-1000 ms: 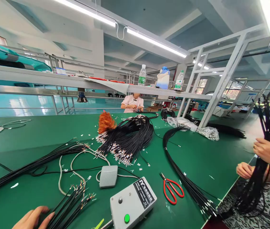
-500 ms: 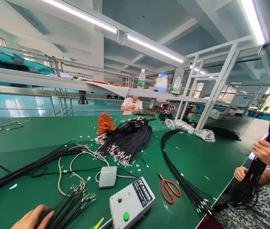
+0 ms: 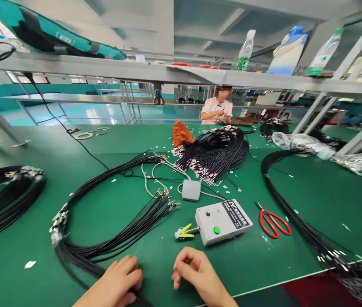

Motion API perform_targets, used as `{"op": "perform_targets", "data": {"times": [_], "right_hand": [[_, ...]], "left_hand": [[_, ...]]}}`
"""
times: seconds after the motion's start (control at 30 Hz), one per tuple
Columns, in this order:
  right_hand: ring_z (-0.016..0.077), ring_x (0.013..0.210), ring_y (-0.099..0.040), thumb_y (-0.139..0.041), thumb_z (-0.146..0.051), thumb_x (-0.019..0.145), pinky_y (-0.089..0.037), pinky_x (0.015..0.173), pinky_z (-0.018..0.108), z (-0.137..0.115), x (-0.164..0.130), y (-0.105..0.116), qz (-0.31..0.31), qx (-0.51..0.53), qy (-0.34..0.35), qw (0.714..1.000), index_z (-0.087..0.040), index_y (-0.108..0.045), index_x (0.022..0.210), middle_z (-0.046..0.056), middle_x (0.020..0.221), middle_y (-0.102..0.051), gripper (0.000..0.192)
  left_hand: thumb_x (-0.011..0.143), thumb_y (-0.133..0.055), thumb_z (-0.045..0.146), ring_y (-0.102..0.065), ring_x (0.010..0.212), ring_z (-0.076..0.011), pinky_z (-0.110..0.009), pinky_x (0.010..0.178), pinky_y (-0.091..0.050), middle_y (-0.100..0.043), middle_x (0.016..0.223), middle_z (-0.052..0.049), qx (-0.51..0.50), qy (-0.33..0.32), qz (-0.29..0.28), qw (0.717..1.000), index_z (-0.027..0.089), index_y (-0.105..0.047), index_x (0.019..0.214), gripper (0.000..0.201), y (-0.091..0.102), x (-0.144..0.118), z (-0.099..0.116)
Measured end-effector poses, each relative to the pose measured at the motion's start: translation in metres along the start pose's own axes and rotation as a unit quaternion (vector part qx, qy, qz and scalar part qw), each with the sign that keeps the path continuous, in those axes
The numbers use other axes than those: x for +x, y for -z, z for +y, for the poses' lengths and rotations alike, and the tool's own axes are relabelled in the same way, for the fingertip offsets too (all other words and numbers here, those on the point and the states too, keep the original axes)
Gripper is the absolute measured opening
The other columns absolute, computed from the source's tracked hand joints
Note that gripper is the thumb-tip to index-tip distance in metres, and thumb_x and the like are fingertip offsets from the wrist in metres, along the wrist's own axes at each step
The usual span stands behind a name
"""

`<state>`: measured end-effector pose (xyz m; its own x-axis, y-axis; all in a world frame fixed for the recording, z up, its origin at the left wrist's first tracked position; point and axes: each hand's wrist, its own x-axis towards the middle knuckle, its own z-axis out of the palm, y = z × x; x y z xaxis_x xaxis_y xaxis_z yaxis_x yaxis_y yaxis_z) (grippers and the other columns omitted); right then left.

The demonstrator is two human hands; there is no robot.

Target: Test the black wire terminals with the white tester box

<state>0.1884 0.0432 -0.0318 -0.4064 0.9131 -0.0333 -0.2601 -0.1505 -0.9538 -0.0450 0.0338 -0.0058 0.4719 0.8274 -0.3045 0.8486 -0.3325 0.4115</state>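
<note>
- the left hand (image 3: 113, 283) rests palm down at the near edge of the green table (image 3: 72, 179), fingers curled over the black wire bundle (image 3: 110, 243) where it passes closest to the person; it presses on the wires, but whether it truly grips them i cannot tell.
- the right hand (image 3: 196, 270) sits just beside it on the bare mat, loosely curled, holding nothing, clear of the wires.
- from under the left hand the bundle loops out to the left and round, its stripped ends fanning out ahead of both hands, near the middle of the table.
- just beyond the right hand stands a grey control box (image 3: 222, 221) with a green button, a yellow-green clip (image 3: 184, 231) at its left end.
- red scissors (image 3: 273, 221) lie to the right of the box.
- a small grey foot pedal (image 3: 191, 189) sits behind the box, with pale cables trailing from it.
- farther back lies a big heap of black wires (image 3: 216, 153) with an orange duster (image 3: 181, 134) beside it.
- another coil of wires (image 3: 5, 196) lies far left.
- across the table a co-worker (image 3: 217, 111) sits under a shelf (image 3: 104, 68) carrying bottles (image 3: 245, 51).
</note>
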Motion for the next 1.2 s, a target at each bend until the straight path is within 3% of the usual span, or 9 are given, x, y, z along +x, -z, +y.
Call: {"op": "perform_targets", "data": {"times": [0.1,0.17,0.33,0.5,0.63,0.83,1.07,1.13,1.2], "right_hand": [[0.0109,0.055,-0.061,-0.074,-0.058,0.076,-0.048,0.064,0.026,-0.001,-0.004,0.009,0.005,0.038,-0.038,0.999,-0.017,-0.058,0.077,-0.001,0.062,-0.063,0.045],[0.0115,0.056,-0.062,-0.074,-0.057,0.076,-0.048,0.065,0.026,-0.005,-0.005,0.012,0.006,0.041,-0.044,0.998,-0.016,-0.059,0.077,0.000,0.062,-0.063,0.044],[0.0115,0.057,-0.062,-0.075,-0.056,0.077,-0.048,0.068,0.027,-0.009,-0.006,0.010,0.005,0.045,-0.052,0.998,-0.016,-0.061,0.077,0.000,0.061,-0.063,0.042],[0.0111,0.058,-0.063,-0.074,-0.055,0.078,-0.049,0.071,0.028,-0.010,-0.006,0.009,-0.001,0.047,-0.064,0.997,-0.016,-0.061,0.078,-0.001,0.062,-0.063,0.042],[0.0112,0.059,-0.063,-0.073,-0.055,0.079,-0.049,0.071,0.028,-0.010,-0.006,0.011,-0.001,0.047,-0.065,0.997,-0.016,-0.061,0.078,0.000,0.064,-0.064,0.041],[0.0111,0.059,-0.063,-0.074,-0.054,0.079,-0.050,0.075,0.030,-0.008,-0.007,0.011,0.000,0.057,-0.065,0.996,-0.016,-0.062,0.078,-0.001,0.063,-0.064,0.040],[0.0120,0.063,-0.063,-0.069,-0.056,0.083,-0.050,0.076,0.029,-0.008,-0.009,0.016,0.028,0.147,-0.037,0.988,-0.017,-0.063,0.080,-0.001,0.065,-0.062,0.039],[0.0154,0.073,-0.066,-0.061,-0.058,0.087,-0.051,0.077,0.030,-0.011,-0.014,0.020,0.048,0.118,-0.030,0.991,-0.019,-0.065,0.085,0.002,0.075,-0.067,0.039],[0.0198,0.091,-0.068,-0.052,-0.055,0.094,-0.051,0.086,0.033,-0.010,-0.020,0.022,0.048,-0.011,-0.010,0.999,-0.022,-0.069,0.097,0.008,0.094,-0.072,0.038]], "left_hand": [[0.077,-0.050,0.012,-0.059,0.085,-0.0198,-0.028,0.077,-0.047,-0.061,0.090,-0.002,-0.133,0.007,-0.020,0.991,0.023,-0.052,0.074,0.011,0.025,0.000,0.009],[0.081,-0.048,0.013,-0.057,0.083,-0.0184,-0.026,0.076,-0.046,-0.059,0.089,-0.001,-0.168,0.016,-0.028,0.985,0.022,-0.049,0.075,0.011,0.034,0.000,0.011],[0.085,-0.051,0.013,-0.055,0.096,-0.0204,-0.030,0.091,-0.042,-0.062,0.098,-0.002,-0.147,-0.035,-0.076,0.986,0.023,-0.056,0.090,0.012,0.035,-0.001,0.016],[0.087,-0.054,0.014,-0.056,0.095,-0.0211,-0.030,0.089,-0.042,-0.062,0.096,-0.002,-0.130,-0.051,-0.100,0.985,0.024,-0.057,0.086,0.011,0.034,-0.002,0.018],[0.084,-0.054,0.009,-0.056,0.097,-0.0206,-0.026,0.084,-0.043,-0.061,0.099,-0.002,-0.125,-0.056,-0.080,0.987,0.024,-0.058,0.086,0.016,0.034,-0.004,0.019],[0.090,-0.049,0.012,-0.058,0.084,-0.0177,-0.022,0.077,-0.043,-0.063,0.087,-0.001,-0.131,-0.034,-0.071,0.988,0.023,-0.059,0.082,0.017,0.037,0.000,0.022],[0.097,-0.045,0.027,-0.060,0.083,-0.0161,-0.020,0.078,-0.048,-0.065,0.090,-0.001,-0.207,-0.023,0.005,0.978,0.023,-0.058,0.093,0.014,0.034,-0.007,0.009],[0.098,-0.044,0.031,-0.059,0.074,-0.0150,-0.018,0.070,-0.049,-0.066,0.082,0.001,-0.229,-0.017,0.014,0.973,0.024,-0.059,0.093,0.017,0.029,-0.010,0.004],[0.098,-0.045,0.034,-0.059,0.070,-0.0146,-0.018,0.068,-0.051,-0.066,0.080,0.001,-0.236,-0.018,0.042,0.971,0.026,-0.061,0.097,0.018,0.023,-0.010,0.001]]}}
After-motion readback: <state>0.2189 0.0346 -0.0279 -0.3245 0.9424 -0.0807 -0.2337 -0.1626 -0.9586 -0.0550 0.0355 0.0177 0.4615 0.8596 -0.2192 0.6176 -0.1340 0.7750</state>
